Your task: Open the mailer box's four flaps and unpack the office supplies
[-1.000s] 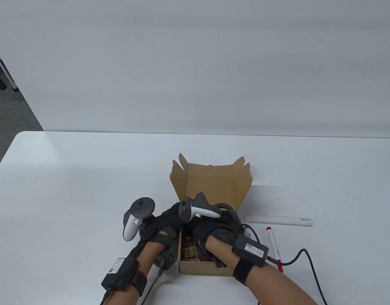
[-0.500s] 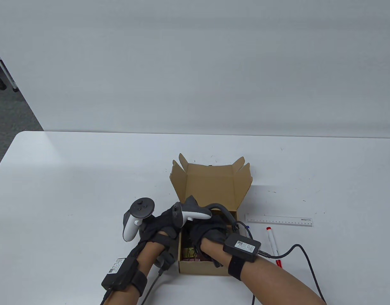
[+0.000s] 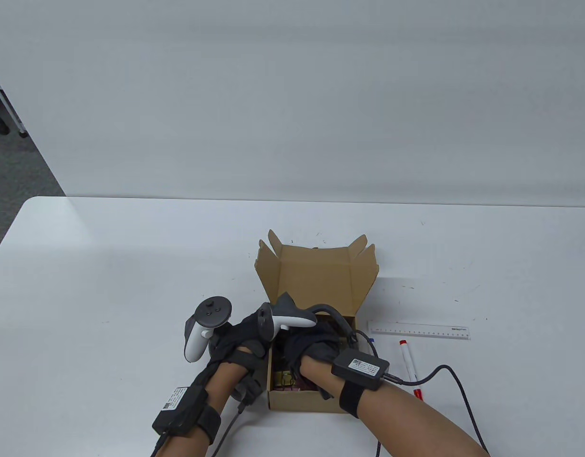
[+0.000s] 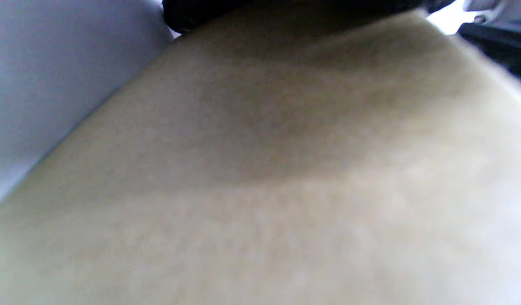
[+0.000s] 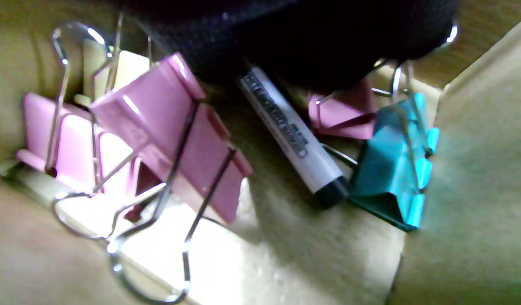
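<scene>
The brown mailer box [image 3: 316,276] stands open near the table's front edge, lid upright at the back. My left hand [image 3: 247,340] holds the box's left wall; the left wrist view shows only blurred cardboard [image 4: 260,190] up close. My right hand [image 3: 316,345] reaches down inside the box. In the right wrist view its gloved fingers [image 5: 307,38] close over the upper end of a white marker [image 5: 292,140] with a black end. Around the marker lie pink binder clips [image 5: 175,135] and a teal binder clip [image 5: 395,169] on the box floor.
A clear ruler [image 3: 418,331] and a red-capped marker [image 3: 410,369] lie on the table right of the box. A black cable [image 3: 459,385] runs from my right wrist across the table's front right.
My right hand has moved left and deeper into the box, then nearly stopped. The left hand and the box have not moved.
</scene>
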### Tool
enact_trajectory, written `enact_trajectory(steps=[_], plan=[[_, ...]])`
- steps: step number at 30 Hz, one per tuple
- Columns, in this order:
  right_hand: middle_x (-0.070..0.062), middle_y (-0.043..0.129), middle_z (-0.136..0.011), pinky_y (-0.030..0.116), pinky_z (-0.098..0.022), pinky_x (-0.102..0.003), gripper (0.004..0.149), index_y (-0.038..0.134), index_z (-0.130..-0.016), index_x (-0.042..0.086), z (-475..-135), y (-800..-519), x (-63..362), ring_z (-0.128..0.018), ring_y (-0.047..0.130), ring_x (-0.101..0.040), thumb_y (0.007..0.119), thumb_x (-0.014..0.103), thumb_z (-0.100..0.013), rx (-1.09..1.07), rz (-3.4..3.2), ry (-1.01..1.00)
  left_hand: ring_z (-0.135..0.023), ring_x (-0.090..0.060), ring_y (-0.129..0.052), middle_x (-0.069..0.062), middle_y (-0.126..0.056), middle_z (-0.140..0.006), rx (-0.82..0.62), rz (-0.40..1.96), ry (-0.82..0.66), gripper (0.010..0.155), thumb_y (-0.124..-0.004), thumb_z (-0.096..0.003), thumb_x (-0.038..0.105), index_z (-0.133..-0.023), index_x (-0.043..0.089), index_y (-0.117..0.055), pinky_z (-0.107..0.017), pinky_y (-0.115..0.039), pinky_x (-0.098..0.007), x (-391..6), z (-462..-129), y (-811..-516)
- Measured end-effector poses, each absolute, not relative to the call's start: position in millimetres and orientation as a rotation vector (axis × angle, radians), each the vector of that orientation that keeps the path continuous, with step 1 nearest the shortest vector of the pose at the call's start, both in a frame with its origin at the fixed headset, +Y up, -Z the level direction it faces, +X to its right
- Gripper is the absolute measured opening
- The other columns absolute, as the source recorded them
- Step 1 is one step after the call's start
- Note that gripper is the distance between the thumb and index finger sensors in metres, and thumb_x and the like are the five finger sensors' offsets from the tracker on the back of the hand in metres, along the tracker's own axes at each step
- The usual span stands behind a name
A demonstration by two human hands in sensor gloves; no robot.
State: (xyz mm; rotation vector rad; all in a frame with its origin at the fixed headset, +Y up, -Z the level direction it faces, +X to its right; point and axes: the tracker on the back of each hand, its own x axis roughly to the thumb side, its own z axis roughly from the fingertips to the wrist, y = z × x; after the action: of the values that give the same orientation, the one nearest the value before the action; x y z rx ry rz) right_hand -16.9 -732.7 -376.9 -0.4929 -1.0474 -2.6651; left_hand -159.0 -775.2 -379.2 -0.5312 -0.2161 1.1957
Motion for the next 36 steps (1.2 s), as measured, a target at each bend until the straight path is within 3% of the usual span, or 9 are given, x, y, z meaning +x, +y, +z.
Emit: enact_trajectory(steps=[9,14,22,36], plan=[[-0.014,0.078,-0.094,0.074,-0.051,-0.054,0.043,0.074,-0.097,0.004,-375,-726,-17,-0.070,0.087,-0.037,0.082,0.032,-0.066,-0.471,-2.683,-0.966,-0.110,-0.050,-0.052,-0.015,-0.056,-0.122,-0.530,1.192,-0.217,0.069,-0.059,-0.0623,0.065,-0.119,0.029,-0.042,-0.082,-0.031,-0.064,-159,-379,-775],[-0.015,0.081,-0.092,0.075,-0.050,-0.053,0.041,0.075,-0.095,0.005,-374,-710,-18,-0.068,0.087,-0.038,0.084,0.029,-0.063,-0.476,-2.710,-0.874,-0.110,-0.050,-0.052,-0.015,-0.056,-0.122,-0.530,1.192,-0.217,0.069,-0.059,-0.0625,0.065,-0.119,0.029,-0.042,-0.082,-0.031,-0.064,-159,-379,-775],[-0.015,0.083,-0.090,0.076,-0.050,-0.053,0.043,0.076,-0.094,0.005,-377,-682,-8,-0.067,0.089,-0.037,0.083,0.033,-0.062,-0.455,-2.782,-0.864,-0.110,-0.050,-0.052,-0.015,-0.056,-0.122,-0.530,1.191,-0.217,0.069,-0.059,-0.0627,0.064,-0.119,0.028,-0.042,-0.082,-0.031,-0.064,-159,-379,-775],[-0.015,0.084,-0.089,0.076,-0.049,-0.053,0.044,0.077,-0.094,0.005,-369,-625,59,-0.066,0.089,-0.037,0.084,0.033,-0.062,-0.450,-3.058,-0.808,-0.110,-0.050,-0.052,-0.015,-0.056,-0.122,-0.528,1.194,-0.215,0.069,-0.059,-0.0626,0.064,-0.119,0.029,-0.042,-0.082,-0.031,-0.064,-159,-379,-776]])
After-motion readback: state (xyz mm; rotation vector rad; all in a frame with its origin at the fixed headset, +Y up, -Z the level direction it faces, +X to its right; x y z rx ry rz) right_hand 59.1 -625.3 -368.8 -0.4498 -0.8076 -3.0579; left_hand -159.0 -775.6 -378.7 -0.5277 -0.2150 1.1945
